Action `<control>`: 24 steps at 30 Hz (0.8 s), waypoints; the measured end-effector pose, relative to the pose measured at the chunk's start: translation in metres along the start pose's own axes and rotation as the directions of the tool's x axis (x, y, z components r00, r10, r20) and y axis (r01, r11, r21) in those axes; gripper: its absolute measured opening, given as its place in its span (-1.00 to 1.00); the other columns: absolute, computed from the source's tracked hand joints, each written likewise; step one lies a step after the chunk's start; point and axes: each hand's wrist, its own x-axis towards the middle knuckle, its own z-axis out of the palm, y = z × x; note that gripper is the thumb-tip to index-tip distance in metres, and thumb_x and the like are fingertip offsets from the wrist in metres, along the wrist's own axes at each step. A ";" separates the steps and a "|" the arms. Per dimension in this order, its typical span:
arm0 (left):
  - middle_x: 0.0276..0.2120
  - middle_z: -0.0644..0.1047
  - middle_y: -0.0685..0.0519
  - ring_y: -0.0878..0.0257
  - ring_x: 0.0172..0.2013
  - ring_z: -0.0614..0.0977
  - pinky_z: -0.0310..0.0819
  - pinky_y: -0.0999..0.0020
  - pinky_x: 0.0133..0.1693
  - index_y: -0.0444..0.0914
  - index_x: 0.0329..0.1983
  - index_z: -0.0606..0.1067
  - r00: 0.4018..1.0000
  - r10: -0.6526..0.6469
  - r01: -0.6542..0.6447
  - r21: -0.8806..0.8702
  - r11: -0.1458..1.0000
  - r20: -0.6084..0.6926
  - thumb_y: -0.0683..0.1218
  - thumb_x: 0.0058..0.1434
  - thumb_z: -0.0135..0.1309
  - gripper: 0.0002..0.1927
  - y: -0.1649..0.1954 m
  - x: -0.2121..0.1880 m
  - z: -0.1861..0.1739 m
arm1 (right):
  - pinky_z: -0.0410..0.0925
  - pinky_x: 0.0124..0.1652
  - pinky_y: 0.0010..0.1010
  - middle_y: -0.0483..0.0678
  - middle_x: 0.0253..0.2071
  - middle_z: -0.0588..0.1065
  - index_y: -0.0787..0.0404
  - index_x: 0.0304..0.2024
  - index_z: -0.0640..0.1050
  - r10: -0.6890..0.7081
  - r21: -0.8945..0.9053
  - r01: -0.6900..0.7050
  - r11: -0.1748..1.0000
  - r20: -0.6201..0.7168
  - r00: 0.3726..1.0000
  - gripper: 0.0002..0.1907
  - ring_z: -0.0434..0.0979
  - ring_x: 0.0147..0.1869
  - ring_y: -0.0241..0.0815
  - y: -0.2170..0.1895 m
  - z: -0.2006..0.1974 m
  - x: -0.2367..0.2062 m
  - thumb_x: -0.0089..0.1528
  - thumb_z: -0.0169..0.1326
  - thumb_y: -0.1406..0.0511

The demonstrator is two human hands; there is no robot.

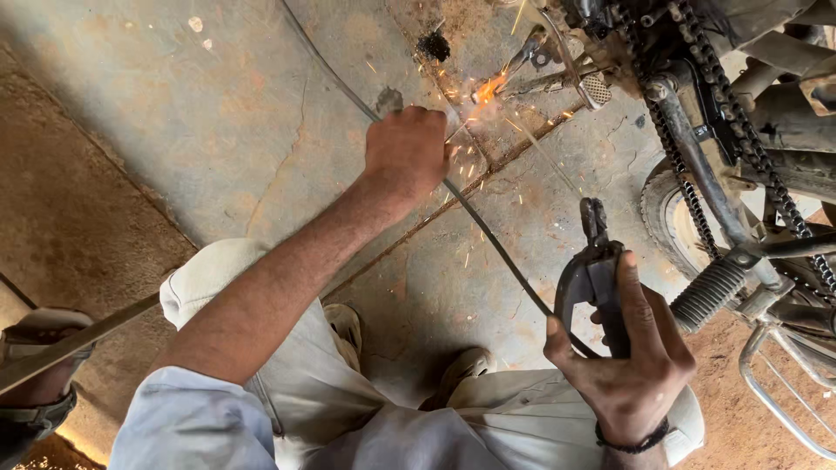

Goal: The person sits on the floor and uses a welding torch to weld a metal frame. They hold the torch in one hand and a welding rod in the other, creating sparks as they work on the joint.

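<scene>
Black clamp (595, 278) in right grip (636, 365), closed

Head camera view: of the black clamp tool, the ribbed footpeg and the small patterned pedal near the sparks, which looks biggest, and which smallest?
1. Black clamp tool, gripped in the right hand; it is nearest the camera, so its lead is unsure.
2. Ribbed footpeg.
3. Patterned pedal, plainly the smallest and also the farthest.
</scene>
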 end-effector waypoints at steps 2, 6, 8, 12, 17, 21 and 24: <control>-0.21 0.60 -0.14 -0.03 -0.16 0.66 0.59 -0.03 -0.21 -0.29 -0.14 0.56 0.997 -0.031 0.025 0.070 0.997 0.074 0.05 0.22 0.23 -0.67 0.000 0.001 0.003 | 0.56 -0.36 -0.43 0.10 -0.15 0.59 0.39 0.35 0.48 -0.010 -0.029 0.010 1.000 -0.006 1.000 -0.17 0.65 -0.24 -0.14 -0.002 0.000 0.001 0.20 0.31 0.00; -0.20 0.60 -0.13 -0.05 -0.13 0.65 0.58 -0.03 -0.20 -0.27 -0.16 0.57 1.000 -0.011 0.011 0.065 0.998 -0.005 0.05 0.21 0.24 -0.69 -0.001 0.002 0.010 | 0.55 -0.34 -0.41 0.11 -0.16 0.59 0.39 0.33 0.49 0.026 -0.017 -0.026 1.000 0.007 1.000 -0.18 0.64 -0.26 -0.16 -0.005 0.000 0.003 0.17 0.33 0.02; -0.19 0.60 -0.12 -0.04 -0.12 0.65 0.58 -0.03 -0.19 -0.27 -0.14 0.57 1.000 -0.010 0.010 0.060 0.998 -0.004 0.04 0.22 0.23 -0.70 -0.001 0.002 0.013 | 0.54 -0.36 -0.44 0.10 -0.15 0.59 0.38 0.34 0.48 0.042 -0.005 -0.041 0.999 0.010 0.999 -0.18 0.64 -0.27 -0.18 -0.007 -0.001 0.004 0.17 0.34 0.03; -0.19 0.59 -0.12 -0.04 -0.12 0.64 0.57 -0.03 -0.17 -0.28 -0.11 0.55 1.000 0.013 -0.014 0.096 0.995 0.016 0.05 0.22 0.21 -0.67 -0.001 0.004 0.016 | 0.55 -0.37 -0.46 0.09 -0.15 0.59 0.38 0.34 0.48 0.044 0.010 -0.044 0.999 0.017 0.999 -0.18 0.65 -0.26 -0.20 -0.008 -0.002 0.004 0.17 0.35 0.03; -0.15 0.57 -0.12 -0.03 -0.09 0.65 0.59 0.01 -0.16 -0.27 -0.09 0.55 0.998 -0.003 -0.005 0.120 0.993 0.064 -0.03 0.26 0.18 -0.75 -0.002 0.006 0.018 | 0.55 -0.35 -0.44 0.10 -0.16 0.59 0.38 0.34 0.47 0.056 0.009 -0.056 0.998 0.032 0.998 -0.18 0.64 -0.27 -0.20 -0.009 0.000 0.003 0.17 0.34 0.04; -0.18 0.57 -0.12 0.01 -0.11 0.65 0.60 0.03 -0.17 -0.27 -0.11 0.55 0.999 0.033 -0.037 0.125 0.991 0.038 -0.09 0.20 0.21 -0.77 -0.003 0.007 0.019 | 0.57 -0.31 -0.44 0.11 -0.14 0.58 0.38 0.35 0.46 0.022 0.009 -0.023 1.000 0.040 0.999 -0.18 0.66 -0.23 -0.17 -0.009 0.001 0.002 0.19 0.33 0.04; -0.19 0.58 -0.12 0.01 -0.12 0.66 0.60 0.03 -0.18 -0.27 -0.13 0.56 0.999 0.043 -0.045 0.132 0.990 0.023 -0.12 0.19 0.21 -0.79 -0.003 0.007 0.020 | 0.58 -0.31 -0.44 0.13 -0.10 0.59 0.37 0.36 0.45 0.035 0.018 -0.036 0.999 0.038 0.999 -0.19 0.67 -0.22 -0.16 -0.008 0.001 -0.001 0.21 0.32 0.03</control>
